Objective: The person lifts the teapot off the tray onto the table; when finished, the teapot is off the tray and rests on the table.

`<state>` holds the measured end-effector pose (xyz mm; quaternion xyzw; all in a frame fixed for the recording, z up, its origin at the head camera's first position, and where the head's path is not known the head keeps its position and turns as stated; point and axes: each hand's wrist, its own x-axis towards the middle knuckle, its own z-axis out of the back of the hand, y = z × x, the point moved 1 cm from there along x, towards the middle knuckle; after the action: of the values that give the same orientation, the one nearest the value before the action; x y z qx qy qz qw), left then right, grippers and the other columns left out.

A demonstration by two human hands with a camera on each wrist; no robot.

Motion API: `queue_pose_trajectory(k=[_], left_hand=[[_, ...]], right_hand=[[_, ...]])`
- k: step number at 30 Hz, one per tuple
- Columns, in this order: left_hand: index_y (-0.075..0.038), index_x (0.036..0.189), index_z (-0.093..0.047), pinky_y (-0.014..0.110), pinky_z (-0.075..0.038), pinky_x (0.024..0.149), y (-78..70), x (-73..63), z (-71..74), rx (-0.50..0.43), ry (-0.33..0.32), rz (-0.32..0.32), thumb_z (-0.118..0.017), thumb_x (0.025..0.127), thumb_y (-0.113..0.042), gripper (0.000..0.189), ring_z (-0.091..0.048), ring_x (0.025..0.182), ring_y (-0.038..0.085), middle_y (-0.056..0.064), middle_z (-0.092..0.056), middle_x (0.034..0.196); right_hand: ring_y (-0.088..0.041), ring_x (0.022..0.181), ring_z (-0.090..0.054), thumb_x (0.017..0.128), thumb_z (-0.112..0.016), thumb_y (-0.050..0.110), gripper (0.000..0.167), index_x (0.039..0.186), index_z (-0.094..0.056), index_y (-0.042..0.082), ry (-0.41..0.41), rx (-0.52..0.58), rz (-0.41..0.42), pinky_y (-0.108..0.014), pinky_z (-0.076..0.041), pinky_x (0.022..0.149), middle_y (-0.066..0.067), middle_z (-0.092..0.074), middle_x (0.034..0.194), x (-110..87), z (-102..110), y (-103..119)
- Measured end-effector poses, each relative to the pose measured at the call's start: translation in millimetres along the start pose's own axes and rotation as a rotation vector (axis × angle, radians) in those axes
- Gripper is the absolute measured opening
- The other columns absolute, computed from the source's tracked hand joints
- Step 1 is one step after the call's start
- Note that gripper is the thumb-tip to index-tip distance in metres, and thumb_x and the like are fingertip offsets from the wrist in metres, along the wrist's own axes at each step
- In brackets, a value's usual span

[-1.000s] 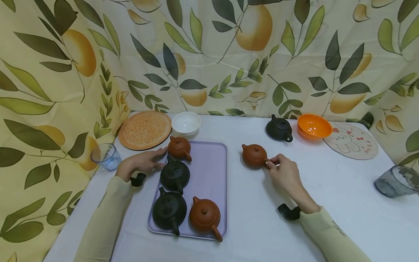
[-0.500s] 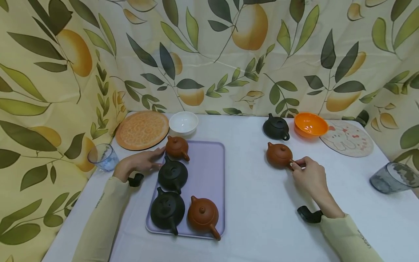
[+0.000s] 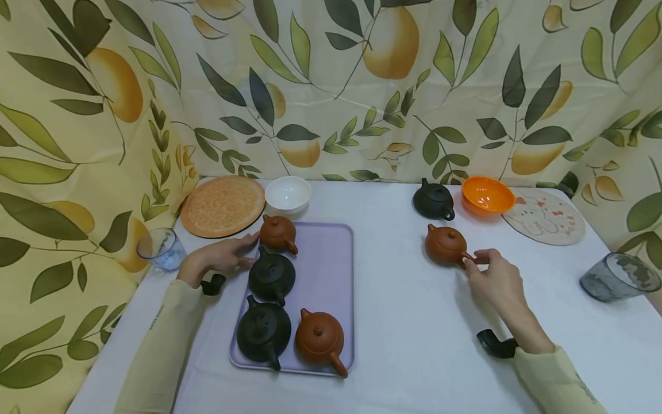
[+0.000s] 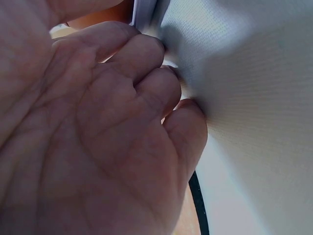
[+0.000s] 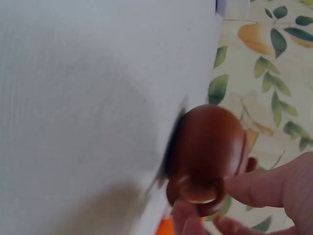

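Observation:
A reddish-brown teapot (image 3: 446, 245) sits at the right of the white table. My right hand (image 3: 497, 283) pinches its handle between thumb and fingers, seen closer in the right wrist view. On the lilac tray (image 3: 331, 270) are a small brown teapot (image 3: 278, 233), two black teapots (image 3: 272, 277) and a larger brown teapot (image 3: 319, 338). My left hand (image 3: 219, 257) rests by the tray's upper left edge, its fingertips next to the small brown teapot. In the left wrist view the fingers bend loosely down to the cloth, holding nothing that shows.
Another black teapot (image 3: 433, 199) and an orange bowl (image 3: 487, 196) stand at the back right, with a round rabbit mat (image 3: 545, 218) beside them. A white bowl (image 3: 288, 195), a round orange mat (image 3: 222, 207) and a glass (image 3: 161, 249) are at the left. A grey glass (image 3: 618, 277) stands far right.
My right hand has carried the brown teapot to the right across the table, close in front of the black teapot. The left hand stays by the tray.

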<state>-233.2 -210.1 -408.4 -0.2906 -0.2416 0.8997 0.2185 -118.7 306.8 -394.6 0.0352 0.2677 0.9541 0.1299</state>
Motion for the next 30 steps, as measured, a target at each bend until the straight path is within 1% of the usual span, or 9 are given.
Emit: queue_pose_trajectory(k=[3,5,8,10,15,19,23,26,30], left_hand=[[-0.007,0.156,-0.013,0.057,-0.014,0.118,0.8,-1.9,0.5,0.017,-0.007,0.003,-0.057,0.099,-0.024,0.074,-0.013,0.147,0.043,0.027,-0.011,0.159],[-0.008,0.157,-0.012,0.056,-0.014,0.118,1.5,-2.8,1.1,0.019,-0.008,0.012,-0.056,0.099,-0.024,0.074,-0.013,0.147,0.043,0.027,-0.011,0.159],[-0.009,0.157,-0.012,0.057,-0.014,0.118,1.9,-2.5,1.7,0.022,-0.005,0.021,-0.056,0.099,-0.025,0.074,-0.013,0.147,0.043,0.026,-0.011,0.159],[-0.010,0.157,-0.012,0.056,-0.013,0.118,2.2,-1.3,1.7,0.021,-0.001,0.023,-0.056,0.099,-0.026,0.074,-0.013,0.147,0.042,0.026,-0.011,0.160],[-0.008,0.157,-0.013,0.056,-0.014,0.118,2.4,1.3,2.0,0.042,-0.003,-0.003,-0.056,0.099,-0.026,0.075,-0.014,0.147,0.043,0.027,-0.012,0.159],[-0.008,0.157,-0.012,0.056,-0.014,0.119,1.4,2.6,4.5,0.050,-0.004,-0.010,-0.056,0.099,-0.026,0.075,-0.013,0.147,0.042,0.027,-0.012,0.159],[-0.008,0.157,-0.012,0.055,-0.014,0.119,2.0,4.5,5.3,0.046,0.002,-0.002,-0.056,0.099,-0.027,0.075,-0.012,0.148,0.041,0.025,-0.011,0.160],[-0.010,0.157,-0.011,0.055,-0.013,0.119,2.8,3.5,4.5,0.033,0.009,0.014,-0.056,0.099,-0.027,0.075,-0.011,0.149,0.040,0.024,-0.010,0.160],[-0.010,0.157,-0.010,0.055,-0.012,0.119,3.1,1.6,2.9,0.013,0.014,0.029,-0.055,0.100,-0.026,0.075,-0.010,0.149,0.040,0.024,-0.009,0.161]], right_hand=[[-0.042,0.088,-0.056,0.094,-0.056,0.018,0.044,0.122,-0.050,-0.016,-0.081,-0.026,0.060,-0.050,-0.047,0.071,-0.035,-0.054,0.113,-10.5,0.6,13.5],[-0.041,0.090,-0.054,0.093,-0.059,0.015,0.042,0.120,-0.052,-0.016,-0.125,-0.029,0.116,-0.053,-0.047,0.073,-0.034,-0.053,0.112,-19.2,-1.2,26.0],[-0.038,0.089,-0.053,0.090,-0.063,0.011,0.033,0.114,-0.058,-0.012,-0.145,-0.022,0.220,-0.049,-0.047,0.070,-0.029,-0.056,0.107,-33.1,-7.4,44.9],[-0.033,0.084,-0.056,0.089,-0.066,0.009,0.027,0.109,-0.062,-0.009,-0.124,-0.013,0.301,-0.042,-0.049,0.067,-0.025,-0.060,0.102,-42.4,-13.1,56.8],[-0.014,0.067,-0.057,0.087,-0.070,0.008,0.011,0.097,-0.068,0.003,-0.008,0.041,0.490,-0.025,-0.047,0.057,-0.007,-0.068,0.086,-66.6,-31.8,83.9],[-0.002,0.062,-0.054,0.085,-0.071,0.006,0.005,0.089,-0.069,0.009,0.076,0.101,0.627,-0.019,-0.044,0.053,0.003,-0.067,0.079,-85.9,-50.8,102.6],[0.005,0.063,-0.052,0.088,-0.071,0.014,0.004,0.087,-0.067,0.012,0.249,0.154,0.727,-0.015,-0.045,0.054,0.008,-0.065,0.077,-106.3,-69.6,115.1],[0.007,0.062,-0.050,0.092,-0.068,0.028,0.015,0.086,-0.066,0.015,0.387,0.195,0.747,-0.014,-0.045,0.053,0.010,-0.064,0.077,-119.6,-80.7,121.4],[0.008,0.059,-0.047,0.090,-0.068,0.044,0.028,0.083,-0.066,0.017,0.452,0.195,0.718,-0.014,-0.043,0.051,0.013,-0.063,0.076,-127.3,-86.2,127.5]])
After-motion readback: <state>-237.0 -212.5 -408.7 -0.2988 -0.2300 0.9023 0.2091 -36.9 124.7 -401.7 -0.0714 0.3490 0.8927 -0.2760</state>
